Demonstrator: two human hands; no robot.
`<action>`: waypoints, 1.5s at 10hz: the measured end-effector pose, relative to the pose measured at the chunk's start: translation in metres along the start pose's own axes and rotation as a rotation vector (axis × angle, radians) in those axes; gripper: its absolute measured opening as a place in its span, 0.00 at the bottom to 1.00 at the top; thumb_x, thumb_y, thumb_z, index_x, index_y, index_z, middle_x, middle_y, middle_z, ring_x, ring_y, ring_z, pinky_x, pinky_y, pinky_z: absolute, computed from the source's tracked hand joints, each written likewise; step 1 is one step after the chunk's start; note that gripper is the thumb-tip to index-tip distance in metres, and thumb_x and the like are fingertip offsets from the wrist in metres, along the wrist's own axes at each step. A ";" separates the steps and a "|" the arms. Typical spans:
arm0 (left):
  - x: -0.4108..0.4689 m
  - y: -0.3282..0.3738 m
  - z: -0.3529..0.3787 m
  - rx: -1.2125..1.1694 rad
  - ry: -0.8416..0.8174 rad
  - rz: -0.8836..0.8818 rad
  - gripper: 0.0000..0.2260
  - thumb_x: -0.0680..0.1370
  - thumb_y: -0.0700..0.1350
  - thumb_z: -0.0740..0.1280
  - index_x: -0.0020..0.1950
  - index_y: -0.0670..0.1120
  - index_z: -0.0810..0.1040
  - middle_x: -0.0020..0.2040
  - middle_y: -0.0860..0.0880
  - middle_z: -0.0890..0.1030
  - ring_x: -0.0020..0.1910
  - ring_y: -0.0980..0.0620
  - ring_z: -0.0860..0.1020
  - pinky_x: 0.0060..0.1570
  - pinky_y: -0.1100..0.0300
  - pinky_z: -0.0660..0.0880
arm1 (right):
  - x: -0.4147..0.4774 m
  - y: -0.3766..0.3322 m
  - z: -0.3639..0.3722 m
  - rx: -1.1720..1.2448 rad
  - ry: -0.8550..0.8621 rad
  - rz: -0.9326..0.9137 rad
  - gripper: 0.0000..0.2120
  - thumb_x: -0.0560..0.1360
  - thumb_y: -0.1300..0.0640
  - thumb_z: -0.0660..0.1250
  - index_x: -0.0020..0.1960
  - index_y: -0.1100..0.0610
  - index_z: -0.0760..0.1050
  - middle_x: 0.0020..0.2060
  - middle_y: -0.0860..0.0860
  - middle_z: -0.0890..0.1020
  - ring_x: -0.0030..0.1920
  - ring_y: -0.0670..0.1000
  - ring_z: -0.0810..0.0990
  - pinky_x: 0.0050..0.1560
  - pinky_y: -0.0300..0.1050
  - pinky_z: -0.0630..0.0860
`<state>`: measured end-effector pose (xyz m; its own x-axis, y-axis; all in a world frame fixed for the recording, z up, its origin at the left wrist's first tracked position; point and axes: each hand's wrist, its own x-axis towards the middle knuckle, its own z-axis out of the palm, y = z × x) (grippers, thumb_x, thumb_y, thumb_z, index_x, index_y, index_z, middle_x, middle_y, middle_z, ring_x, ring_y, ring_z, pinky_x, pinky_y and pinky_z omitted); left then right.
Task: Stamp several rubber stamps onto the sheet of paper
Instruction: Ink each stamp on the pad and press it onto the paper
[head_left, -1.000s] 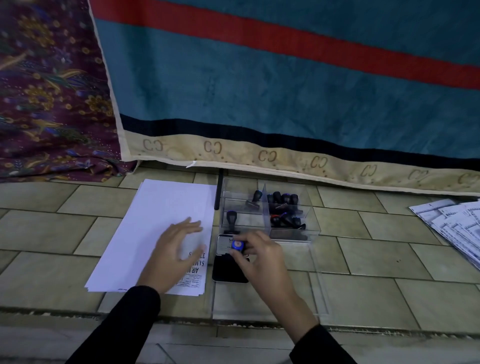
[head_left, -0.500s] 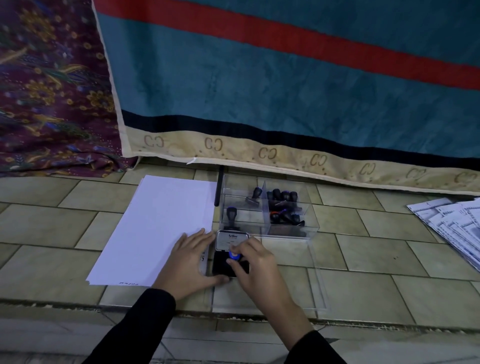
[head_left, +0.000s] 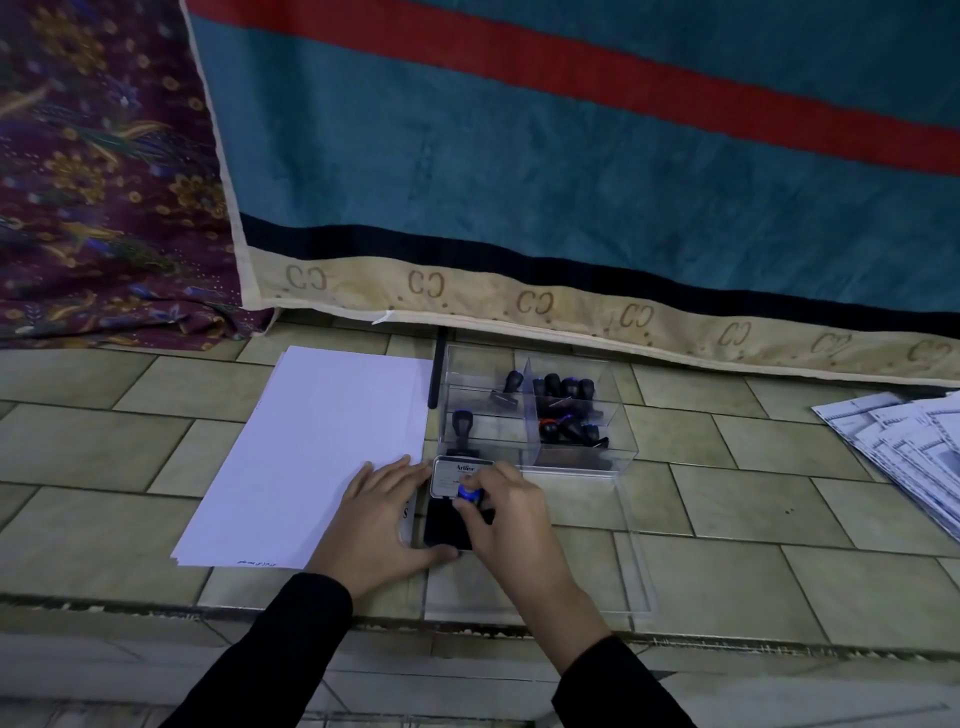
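Tiled floor (head_left: 727, 519), left hand (head_left: 379, 519) now against ink pad (head_left: 447, 530), right hand (head_left: 511, 525) on stamp (head_left: 469, 492).

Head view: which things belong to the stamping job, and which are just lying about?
Job: stamp in right hand, ink pad, paper under left hand, spare stamps in clear box.
Lying about: printed sheets, black stick, blue blanket, patterned cloth.

"Artline" is printed on the silver-grey lid of the black ink pad (head_left: 448, 475). "CC" repeats along the beige border of the teal hanging cloth (head_left: 535, 304).
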<state>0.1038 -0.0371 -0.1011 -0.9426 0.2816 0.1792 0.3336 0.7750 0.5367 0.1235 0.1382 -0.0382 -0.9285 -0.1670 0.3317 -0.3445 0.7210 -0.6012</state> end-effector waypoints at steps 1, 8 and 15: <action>0.001 0.001 -0.003 -0.024 -0.031 -0.009 0.48 0.60 0.78 0.63 0.75 0.56 0.60 0.74 0.60 0.63 0.72 0.68 0.52 0.75 0.58 0.43 | -0.005 0.001 0.001 -0.010 -0.011 -0.024 0.05 0.70 0.63 0.71 0.43 0.58 0.76 0.43 0.51 0.78 0.39 0.47 0.78 0.43 0.43 0.79; 0.011 -0.056 -0.032 0.166 0.202 -0.402 0.18 0.81 0.50 0.57 0.71 0.49 0.68 0.76 0.50 0.63 0.77 0.51 0.55 0.75 0.45 0.45 | 0.065 -0.023 0.040 0.104 -0.076 -0.075 0.06 0.71 0.62 0.71 0.45 0.60 0.76 0.46 0.56 0.78 0.42 0.53 0.80 0.46 0.49 0.80; 0.012 -0.056 -0.031 0.183 0.209 -0.403 0.18 0.81 0.50 0.58 0.71 0.49 0.69 0.76 0.49 0.64 0.77 0.51 0.56 0.74 0.45 0.46 | 0.059 -0.014 0.061 0.033 -0.177 -0.106 0.05 0.72 0.63 0.70 0.45 0.61 0.75 0.45 0.54 0.78 0.40 0.53 0.80 0.44 0.50 0.80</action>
<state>0.0733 -0.0945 -0.1037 -0.9731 -0.1667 0.1591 -0.0795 0.8910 0.4471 0.0650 0.0774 -0.0543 -0.8957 -0.3584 0.2634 -0.4433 0.6711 -0.5943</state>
